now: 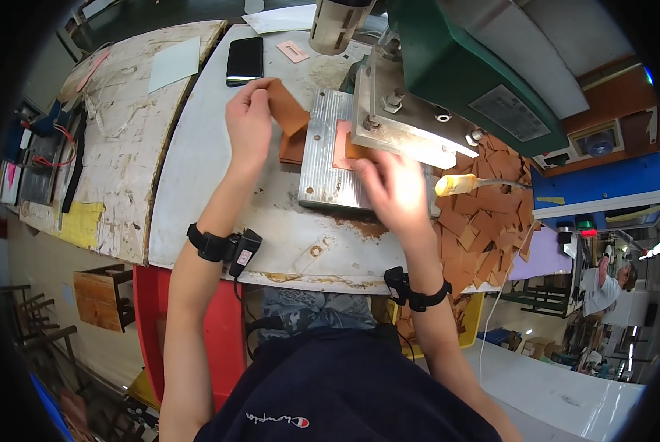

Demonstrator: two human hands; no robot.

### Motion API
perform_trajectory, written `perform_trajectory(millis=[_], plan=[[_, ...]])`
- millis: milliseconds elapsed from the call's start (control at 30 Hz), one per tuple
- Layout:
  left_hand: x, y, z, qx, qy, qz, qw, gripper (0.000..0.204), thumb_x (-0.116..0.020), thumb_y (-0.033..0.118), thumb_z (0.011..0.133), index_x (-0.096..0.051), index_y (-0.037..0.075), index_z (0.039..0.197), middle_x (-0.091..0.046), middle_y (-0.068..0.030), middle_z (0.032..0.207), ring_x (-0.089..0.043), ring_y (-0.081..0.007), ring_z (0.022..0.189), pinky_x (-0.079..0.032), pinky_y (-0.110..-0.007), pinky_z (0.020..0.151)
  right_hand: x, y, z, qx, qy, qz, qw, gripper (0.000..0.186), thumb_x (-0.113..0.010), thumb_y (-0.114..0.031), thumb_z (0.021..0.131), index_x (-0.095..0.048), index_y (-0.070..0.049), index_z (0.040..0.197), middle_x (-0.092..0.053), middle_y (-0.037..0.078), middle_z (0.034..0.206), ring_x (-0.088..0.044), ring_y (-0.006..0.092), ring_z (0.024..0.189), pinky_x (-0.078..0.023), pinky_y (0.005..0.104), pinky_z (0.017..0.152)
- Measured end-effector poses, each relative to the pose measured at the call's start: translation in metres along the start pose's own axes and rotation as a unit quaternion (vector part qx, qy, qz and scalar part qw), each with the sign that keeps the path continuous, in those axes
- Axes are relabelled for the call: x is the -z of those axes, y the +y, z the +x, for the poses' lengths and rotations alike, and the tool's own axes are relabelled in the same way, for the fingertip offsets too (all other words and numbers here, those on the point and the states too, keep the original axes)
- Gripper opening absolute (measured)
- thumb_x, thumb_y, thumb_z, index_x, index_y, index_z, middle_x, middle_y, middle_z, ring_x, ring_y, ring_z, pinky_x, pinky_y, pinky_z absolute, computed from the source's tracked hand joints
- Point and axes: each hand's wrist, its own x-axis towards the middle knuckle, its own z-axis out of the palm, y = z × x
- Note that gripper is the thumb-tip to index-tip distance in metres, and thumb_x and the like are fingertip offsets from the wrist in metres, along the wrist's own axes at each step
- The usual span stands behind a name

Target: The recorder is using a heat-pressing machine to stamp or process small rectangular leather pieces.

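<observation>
My left hand [249, 121] is closed on a brown leather piece [288, 110], held tilted above the left side of a ridged metal plate [330, 188]. Under it, a small stack of similar brown pieces [291, 151] lies against the plate's left edge. A pink template [341, 151] rests on the plate, with another brown piece [355, 146] on it, partly beneath the press head [400, 136]. My right hand [396, 191] reaches in beside that piece, thumb toward the template. Its fingers are blurred and partly hidden, so their grip cannot be made out.
The green press [470, 81] overhangs the plate. A lit lamp [455, 184] on a bendable neck stands right of my right hand, by a heap of brown pieces [484, 228]. A black phone [244, 60] and a pink frame [293, 51] lie on the white table [212, 155].
</observation>
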Motion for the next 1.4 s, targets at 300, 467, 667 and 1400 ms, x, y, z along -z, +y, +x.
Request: perform_trajectory(millis=[300, 467, 667, 1400], plan=[[0.005, -0.018, 0.005, 0.054, -0.037, 0.081, 0.995, 0.028, -0.049, 0.012, 0.09, -0.072, 0.0, 0.098, -0.069, -0.0066, 0.079, -0.059, -0.0132, 0.07, -0.048, -0.029, 0.067, -0.012, -0.009, -0.005, 0.013, -0.013, -0.106, 0.994, 0.041, -0.055, -0.036, 0.097, -0.063, -0.011, 0.129, -0.058, 0.014, 0.131, -0.048, 0.0356, 0.126, -0.032, 0.0444, 0.11], [0.001, -0.018, -0.001, 0.042, -0.093, 0.189, 0.977, 0.025, -0.055, 0.015, 0.086, -0.07, 0.0, 0.1, -0.068, -0.0106, 0.078, -0.062, -0.0178, 0.069, -0.049, -0.031, 0.068, -0.027, -0.019, -0.004, -0.004, 0.035, -0.161, 0.986, 0.04, -0.059, -0.032, 0.094, -0.062, -0.01, 0.127, -0.059, 0.019, 0.125, -0.047, 0.0399, 0.126, -0.033, 0.0476, 0.109], [-0.009, -0.012, -0.018, 0.072, -0.095, 0.192, 0.974, 0.028, -0.059, 0.017, 0.084, -0.066, 0.0, 0.105, -0.066, -0.0125, 0.08, -0.061, -0.0198, 0.072, -0.049, -0.033, 0.071, -0.014, -0.036, -0.031, 0.008, 0.025, -0.153, 0.988, 0.044, -0.061, -0.026, 0.091, -0.057, -0.01, 0.132, -0.053, 0.023, 0.133, -0.044, 0.0457, 0.128, -0.031, 0.0522, 0.111], [-0.028, -0.032, -0.017, 0.109, -0.027, -0.056, 0.992, 0.054, -0.033, 0.037, 0.105, -0.065, -0.006, 0.105, -0.067, -0.012, 0.103, -0.061, -0.0195, 0.097, -0.044, -0.031, 0.093, 0.056, 0.082, -0.103, -0.224, 0.078, 0.147, 0.96, 0.024, -0.049, -0.014, 0.099, -0.064, 0.001, 0.111, -0.071, 0.016, 0.102, -0.067, 0.0287, 0.09, -0.052, 0.0354, 0.079]])
